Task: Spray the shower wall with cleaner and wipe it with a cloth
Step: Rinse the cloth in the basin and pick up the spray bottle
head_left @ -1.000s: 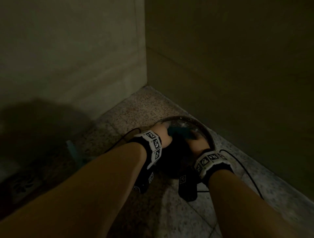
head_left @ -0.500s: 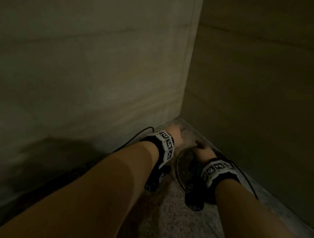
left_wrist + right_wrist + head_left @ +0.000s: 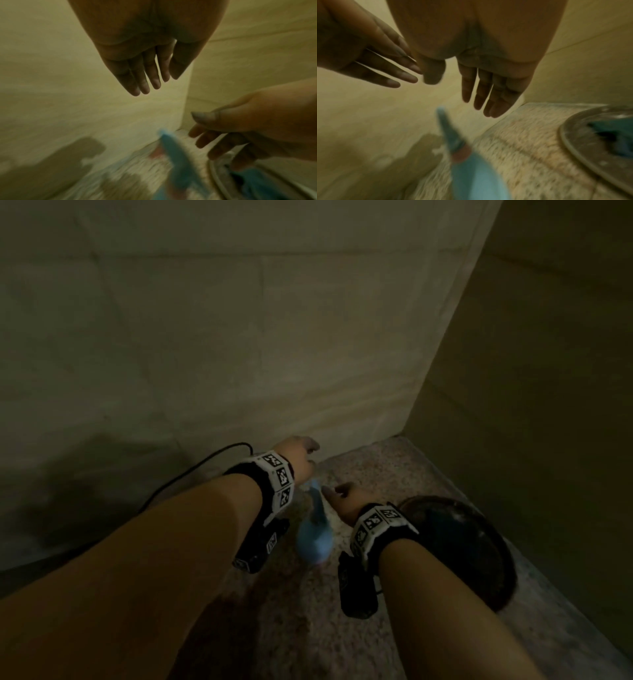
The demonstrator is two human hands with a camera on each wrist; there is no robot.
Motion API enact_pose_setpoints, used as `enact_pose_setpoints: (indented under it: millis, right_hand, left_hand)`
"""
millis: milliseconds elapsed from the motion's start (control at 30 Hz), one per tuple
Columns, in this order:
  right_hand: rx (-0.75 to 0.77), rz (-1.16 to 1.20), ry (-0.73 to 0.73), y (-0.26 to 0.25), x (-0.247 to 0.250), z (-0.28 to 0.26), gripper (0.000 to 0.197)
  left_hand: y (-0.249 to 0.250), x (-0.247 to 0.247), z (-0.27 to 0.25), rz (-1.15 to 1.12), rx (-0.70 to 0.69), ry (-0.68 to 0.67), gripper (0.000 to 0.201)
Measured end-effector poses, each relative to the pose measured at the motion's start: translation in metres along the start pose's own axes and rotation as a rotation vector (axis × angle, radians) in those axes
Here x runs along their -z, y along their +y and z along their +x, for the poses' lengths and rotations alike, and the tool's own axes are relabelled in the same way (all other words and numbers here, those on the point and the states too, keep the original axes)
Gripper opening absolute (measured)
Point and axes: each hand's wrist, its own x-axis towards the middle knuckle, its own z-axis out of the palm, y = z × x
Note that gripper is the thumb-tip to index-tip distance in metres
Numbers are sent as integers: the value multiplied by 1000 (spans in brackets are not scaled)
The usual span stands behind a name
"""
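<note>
A light blue spray bottle [image 3: 313, 537] stands on the speckled floor between my wrists, blurred in both wrist views [image 3: 178, 155] [image 3: 471, 175]. My left hand [image 3: 306, 453] hovers just above and beyond its nozzle, close to the pale shower wall [image 3: 239, 344], fingers [image 3: 145, 82] straight and empty. My right hand [image 3: 331, 494] is beside the nozzle on the right, fingers [image 3: 488, 97] straight, holding nothing. A blue cloth [image 3: 611, 129] lies inside the dark round basin [image 3: 472, 529] to the right.
A second wall [image 3: 548, 405] meets the first in a corner just beyond the basin. A black cable [image 3: 191, 470] loops from my left wrist along the wall base. The floor [image 3: 394, 470] runs toward me from the corner.
Both hands have left the basin and the cloth in it and moved left toward the wall. The blue spray bottle is now in sight between them.
</note>
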Motion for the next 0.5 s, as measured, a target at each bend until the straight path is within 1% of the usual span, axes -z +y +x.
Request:
enact_pose_setpoints:
  millis: [67,167,233,367,500]
  right_hand:
    - [3,4,-19,-5,-19,5,65]
    - [19,-110,25,-10,-39,15,52]
    - [14,-120,75,-11,-47,19,46]
    - [59,-148,142,-5,-48,23,32]
    - [95,-123,200,7,-42,21,31]
  left_hand:
    - [-20,-4,-1,-6,55,16,46]
    - [-42,-12,0,-19,98,3,45]
    - [-53,-16,1,-10,117,-10,45]
    - [-63,-21,2,-6,141,-57,46]
    - [-59,-25,4,18,125,-41,46]
